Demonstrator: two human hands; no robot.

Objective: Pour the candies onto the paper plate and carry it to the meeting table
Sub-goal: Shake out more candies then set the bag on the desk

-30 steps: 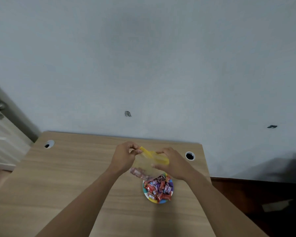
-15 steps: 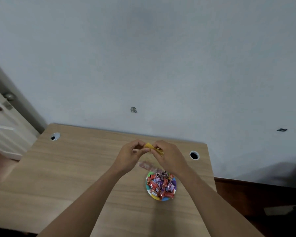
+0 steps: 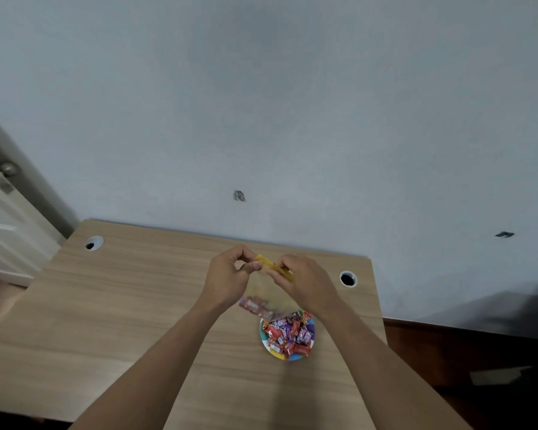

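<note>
A small colourful paper plate [image 3: 277,354] sits on the wooden desk [image 3: 121,321], heaped with red and purple wrapped candies [image 3: 288,335]. Above and just behind it, my left hand [image 3: 227,280] and my right hand [image 3: 308,283] pinch the yellow zip strip of a clear plastic bag [image 3: 263,297]. The bag hangs down between my hands, with a few candies left in its lower left corner. Its bottom edge hovers close over the plate's far rim.
The desk stands against a pale wall and has two round cable holes [image 3: 94,243] [image 3: 348,278]. A white door with a knob [image 3: 7,169] is at the left. Dark floor lies to the right of the desk.
My hands have drawn closer together along the yellow strip of the bag. The bag now hangs flatter and lower behind the plate. The camera has shifted slightly.
</note>
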